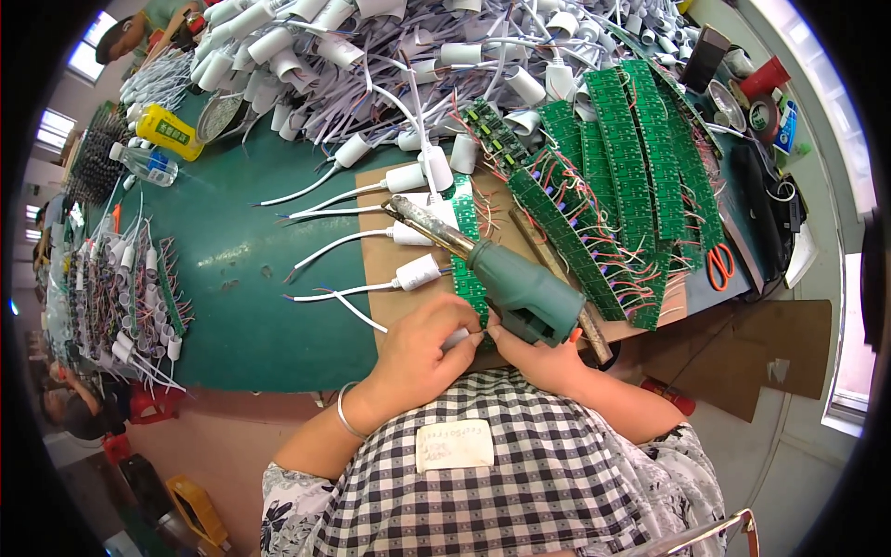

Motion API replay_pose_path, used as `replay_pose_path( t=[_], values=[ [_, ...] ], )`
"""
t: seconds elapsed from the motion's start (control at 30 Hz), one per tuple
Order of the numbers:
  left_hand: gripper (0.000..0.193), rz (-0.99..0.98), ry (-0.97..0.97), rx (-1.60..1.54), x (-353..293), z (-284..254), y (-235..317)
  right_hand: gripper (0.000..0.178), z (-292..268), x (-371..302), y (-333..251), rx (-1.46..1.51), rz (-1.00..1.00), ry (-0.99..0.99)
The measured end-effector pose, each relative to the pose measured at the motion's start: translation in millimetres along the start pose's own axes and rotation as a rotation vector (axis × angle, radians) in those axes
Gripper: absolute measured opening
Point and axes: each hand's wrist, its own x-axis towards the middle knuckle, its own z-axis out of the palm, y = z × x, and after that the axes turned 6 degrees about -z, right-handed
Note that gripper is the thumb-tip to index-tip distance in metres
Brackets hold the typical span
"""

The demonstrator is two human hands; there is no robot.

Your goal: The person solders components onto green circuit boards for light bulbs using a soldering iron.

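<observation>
My left hand is closed, with finger and thumb round a white lamp holder at the near end of a narrow green circuit board strip. Close beside it my right hand has its fingers bent at the same board end; what they pinch is hidden. A green gun-shaped tool with a long scorched metal barrel sits above the right hand, covering part of it. Whether that hand grips it, I cannot tell. Several white lamp holders with wires lie along the strip's left side.
A big heap of white lamp holders covers the far table. Wired green circuit boards are stacked at right, near orange-handled scissors. Bottles and a bundle of wired parts stand left. Other people are at the far left.
</observation>
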Motion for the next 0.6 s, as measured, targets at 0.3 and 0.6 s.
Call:
replay_pose_path(
  t=[0.3, 0.6],
  values=[
    [0.012, 0.001, -0.036, -0.005, 3, 1, -1, 0.018, -3, 1, -2, -0.009, 0.006, -0.036],
    [0.006, 0.029, 0.017, -0.228, 4, 10, -12, 0.019, -2, 1, 2, 0.003, -0.044, 0.01]
  ],
)
